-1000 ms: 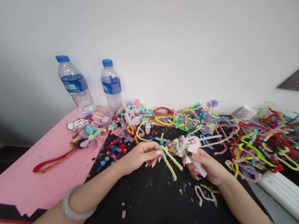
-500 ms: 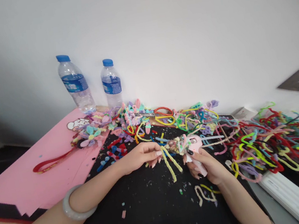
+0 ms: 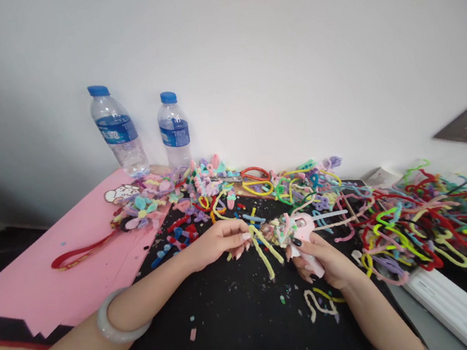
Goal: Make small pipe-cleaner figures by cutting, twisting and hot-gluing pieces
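Note:
My left hand (image 3: 226, 240) is closed in a pinch on a pale yellow pipe cleaner (image 3: 263, 253), bent so its two ends hang down. My right hand (image 3: 321, 256) is wrapped round a pink and white hot glue gun (image 3: 305, 227), with a pale glue stick (image 3: 332, 214) jutting out behind it. The gun's front end points left toward the yellow pipe cleaner. A fuzzy cluster of coloured bits (image 3: 279, 231) covers that front end, so the nozzle is hidden. Whether the nozzle touches the pipe cleaner I cannot tell.
Coloured pipe cleaners (image 3: 430, 225) pile up at the right beside a white power strip (image 3: 456, 305). Scissors (image 3: 256, 181) lie at the back. Pink sheets (image 3: 66, 274) with a red strap (image 3: 85, 252) are left. Two water bottles (image 3: 117, 131) stand by the wall. Scraps dot the black mat (image 3: 240, 323).
The hanging ends of the yellow pipe cleaner have shifted slightly up and left. Both hands keep their holds and have barely moved.

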Demonstrator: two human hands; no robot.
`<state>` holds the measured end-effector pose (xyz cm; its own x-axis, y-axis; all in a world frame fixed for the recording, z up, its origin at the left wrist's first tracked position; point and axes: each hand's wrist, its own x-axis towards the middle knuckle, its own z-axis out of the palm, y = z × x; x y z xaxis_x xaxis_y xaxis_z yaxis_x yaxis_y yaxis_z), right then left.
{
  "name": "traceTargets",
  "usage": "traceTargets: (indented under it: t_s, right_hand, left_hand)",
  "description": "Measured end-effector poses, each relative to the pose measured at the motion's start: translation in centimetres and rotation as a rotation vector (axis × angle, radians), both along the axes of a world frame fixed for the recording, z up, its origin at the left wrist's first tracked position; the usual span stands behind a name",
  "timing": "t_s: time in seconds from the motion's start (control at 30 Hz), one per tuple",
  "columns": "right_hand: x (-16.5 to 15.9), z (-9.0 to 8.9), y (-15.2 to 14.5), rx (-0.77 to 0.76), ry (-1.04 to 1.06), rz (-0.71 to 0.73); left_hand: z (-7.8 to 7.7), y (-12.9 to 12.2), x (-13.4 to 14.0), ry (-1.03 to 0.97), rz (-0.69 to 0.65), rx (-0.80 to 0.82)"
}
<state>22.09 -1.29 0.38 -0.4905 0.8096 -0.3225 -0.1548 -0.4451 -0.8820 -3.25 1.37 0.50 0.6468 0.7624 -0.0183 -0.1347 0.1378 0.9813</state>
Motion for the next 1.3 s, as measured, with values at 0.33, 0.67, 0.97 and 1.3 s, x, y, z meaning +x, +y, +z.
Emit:
traceTargets:
  t_s: [0.33, 0.67, 0.97, 1.3]
  right_hand:
    - [0.04, 0.08, 0.08, 0.008, 0.016, 0.017]
    - [0.13, 0.14, -0.09, 0.008, 0.023, 0.036]
    - [0.02, 0.32, -0.04, 0.003, 0.016, 0.039]
    - [0.13, 0.45, -0.08, -0.013, 0.023, 0.055]
  left_hand:
    - [-0.14, 0.1, -0.11, -0.008, 0.009, -0.004]
    - [0.15, 0.06, -0.15, -0.024, 0.019, 0.011]
    - [-0.02, 0.13, -0.21, -0.029, 0.028, 0.022]
    - [0.26, 0.08, -0.25, -0.014, 0.03, 0.031]
